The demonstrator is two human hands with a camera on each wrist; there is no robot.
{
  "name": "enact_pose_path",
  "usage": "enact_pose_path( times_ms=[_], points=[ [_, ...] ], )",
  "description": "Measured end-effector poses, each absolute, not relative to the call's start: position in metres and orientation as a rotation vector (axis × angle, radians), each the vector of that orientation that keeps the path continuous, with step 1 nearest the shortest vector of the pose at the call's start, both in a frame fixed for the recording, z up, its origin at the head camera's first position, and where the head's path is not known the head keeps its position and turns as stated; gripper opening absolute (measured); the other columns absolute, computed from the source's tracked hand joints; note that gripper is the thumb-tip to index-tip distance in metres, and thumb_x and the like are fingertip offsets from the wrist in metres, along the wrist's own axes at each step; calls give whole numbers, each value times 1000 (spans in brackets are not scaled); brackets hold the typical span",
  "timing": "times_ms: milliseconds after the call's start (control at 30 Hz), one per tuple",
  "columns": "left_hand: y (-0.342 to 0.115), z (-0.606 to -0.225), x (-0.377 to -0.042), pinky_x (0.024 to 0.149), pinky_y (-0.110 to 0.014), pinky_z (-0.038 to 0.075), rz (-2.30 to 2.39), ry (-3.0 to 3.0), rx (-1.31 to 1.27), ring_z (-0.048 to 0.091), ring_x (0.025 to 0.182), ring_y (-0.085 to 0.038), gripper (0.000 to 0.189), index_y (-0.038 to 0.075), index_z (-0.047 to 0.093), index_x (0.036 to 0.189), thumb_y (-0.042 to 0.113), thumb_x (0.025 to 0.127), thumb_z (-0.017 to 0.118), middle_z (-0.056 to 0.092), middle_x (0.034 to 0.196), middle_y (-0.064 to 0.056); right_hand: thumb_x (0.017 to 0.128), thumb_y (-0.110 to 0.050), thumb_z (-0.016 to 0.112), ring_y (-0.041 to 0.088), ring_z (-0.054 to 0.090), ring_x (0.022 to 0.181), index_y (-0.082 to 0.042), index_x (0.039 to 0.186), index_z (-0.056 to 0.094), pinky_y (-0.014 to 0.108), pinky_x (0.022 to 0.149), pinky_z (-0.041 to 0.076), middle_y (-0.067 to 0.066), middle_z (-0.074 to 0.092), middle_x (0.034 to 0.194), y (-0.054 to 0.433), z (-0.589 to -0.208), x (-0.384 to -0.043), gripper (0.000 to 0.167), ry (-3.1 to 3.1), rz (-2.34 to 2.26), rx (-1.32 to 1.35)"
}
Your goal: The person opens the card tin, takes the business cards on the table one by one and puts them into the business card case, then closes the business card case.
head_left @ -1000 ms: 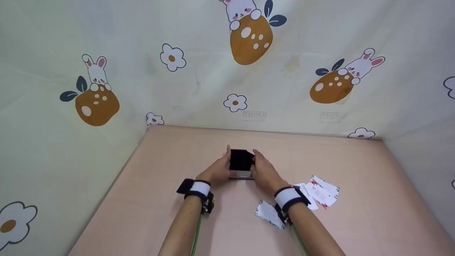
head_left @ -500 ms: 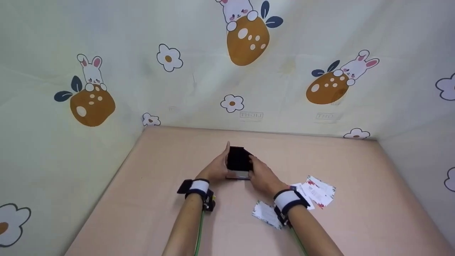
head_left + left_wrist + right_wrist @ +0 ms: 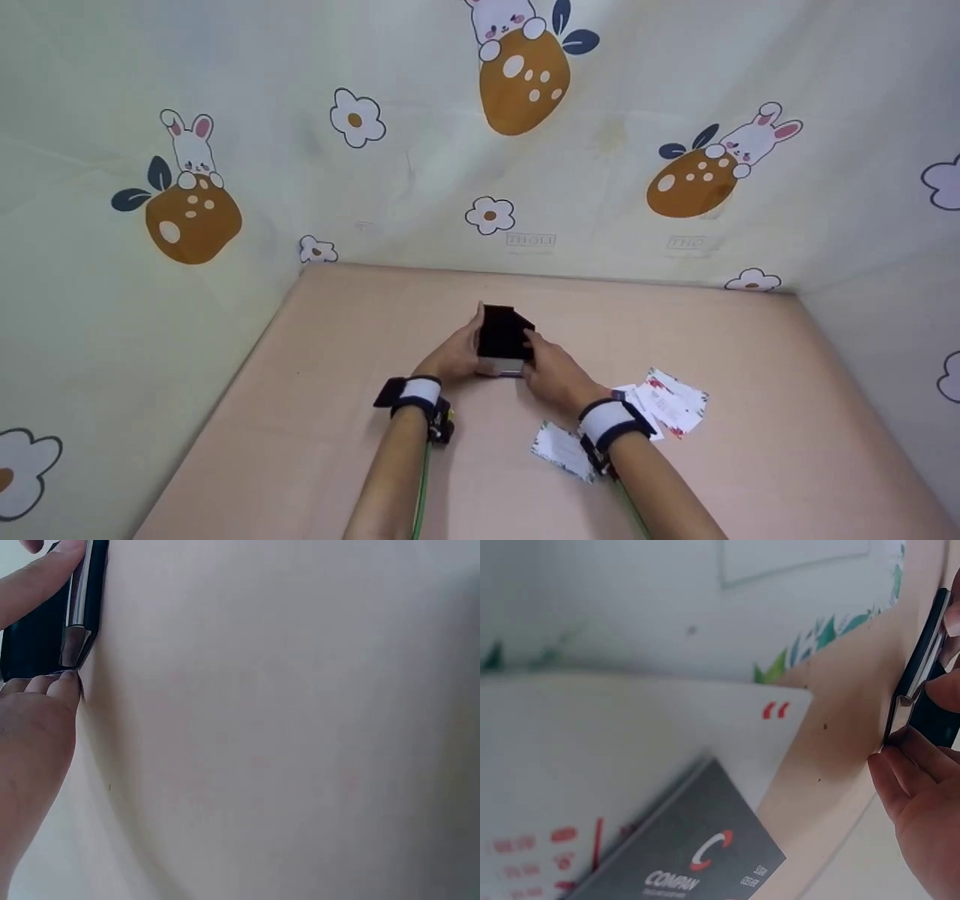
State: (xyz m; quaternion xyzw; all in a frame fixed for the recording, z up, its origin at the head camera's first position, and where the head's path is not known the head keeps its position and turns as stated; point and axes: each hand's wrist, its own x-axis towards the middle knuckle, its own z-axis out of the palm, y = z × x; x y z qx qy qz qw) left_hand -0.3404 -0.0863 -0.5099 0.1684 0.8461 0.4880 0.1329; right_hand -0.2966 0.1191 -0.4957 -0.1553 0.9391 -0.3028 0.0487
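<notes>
Tabletop (image 3: 360, 322), pink, below rabbit-print walls (image 3: 427, 172); left grip (image 3: 456, 356) and right grip (image 3: 559, 376) with pinch-hold on black case (image 3: 502, 334)

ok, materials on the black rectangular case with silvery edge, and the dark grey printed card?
Black rectangular case with silvery edge: faces flat black without highlights, perhaps leatherette or matte plastic; the edge gleams in the left wrist view, so probably polished metal.
Dark grey printed card: flat, smooth, straight-cut sides; likely cardstock, though plastic is possible.
</notes>
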Motion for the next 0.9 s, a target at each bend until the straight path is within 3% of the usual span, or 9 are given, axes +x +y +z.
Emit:
enact_pose_path(
  times_ms=[200,500,633,900],
  points=[
    [-89,-510,-342,128,-45,17,1432,2442,555,22,154,-31,119,8,-3,161,-3,76,80,19,167,-15,98,-15,56,33,43,144,-3,156,30,45,122,33,18,50,151,121,-494,-295,65,2839,-906,-478],
    [-90,-510,-340,128,-43,16,1272,2525,506,17,156,-30,109,13,10,162,10,81,82,15,169,-12,98,-14,58,34,44,144,0,155,31,46,121,35,23,46,153,121,-498,-292,65,2837,-891,-517],
    [-90,-509,-339,128,-42,18,1324,2498,490,22,155,-28,109,14,10,162,8,81,82,21,168,-10,98,-14,57,34,44,143,0,155,31,46,121,35,23,47,152,122,-498,-292,64,2843,-888,-524],
    [-91,-510,-340,127,-40,22,1375,2437,486,24,155,-28,109,13,6,162,6,82,80,17,168,-11,98,-13,57,33,40,146,-2,156,29,45,123,32,22,41,157,124,-498,-291,66,2818,-885,-506]
  ],
)
